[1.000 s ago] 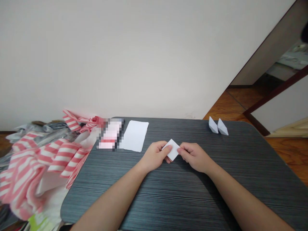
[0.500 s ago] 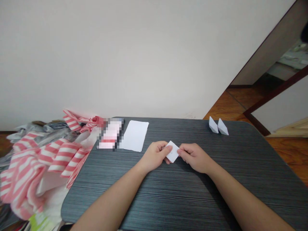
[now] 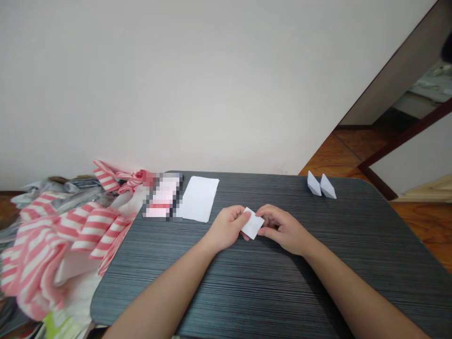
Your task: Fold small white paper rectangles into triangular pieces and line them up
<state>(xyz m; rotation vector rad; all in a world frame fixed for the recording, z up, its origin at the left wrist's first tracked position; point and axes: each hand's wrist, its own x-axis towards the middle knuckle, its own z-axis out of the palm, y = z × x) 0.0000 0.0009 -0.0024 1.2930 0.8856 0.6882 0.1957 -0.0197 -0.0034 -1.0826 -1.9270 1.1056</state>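
Observation:
A small square of folded white paper (image 3: 253,225) is held over the dark table, turned so that a corner points up. My left hand (image 3: 229,228) pinches its left side, thumb on top and fingers underneath. At the paper's right side is my right hand (image 3: 283,229), its thumb and index finger spread apart. Those fingertips are at the paper's edge; whether they touch it I cannot tell. Two folded white paper boats (image 3: 313,184) stand side by side at the far right of the table.
A stack of white paper sheets (image 3: 199,198) lies at the table's back left, beside a blurred-out pink and white item (image 3: 165,195). The dark wood-grain table (image 3: 240,292) meets a pale wall (image 3: 212,84). Red-and-white striped cloth (image 3: 95,226) is heaped off the left edge.
My right thumb and index finger have parted from their pinch on the paper's right corner. The paper has turned slightly; my left hand keeps its hold.

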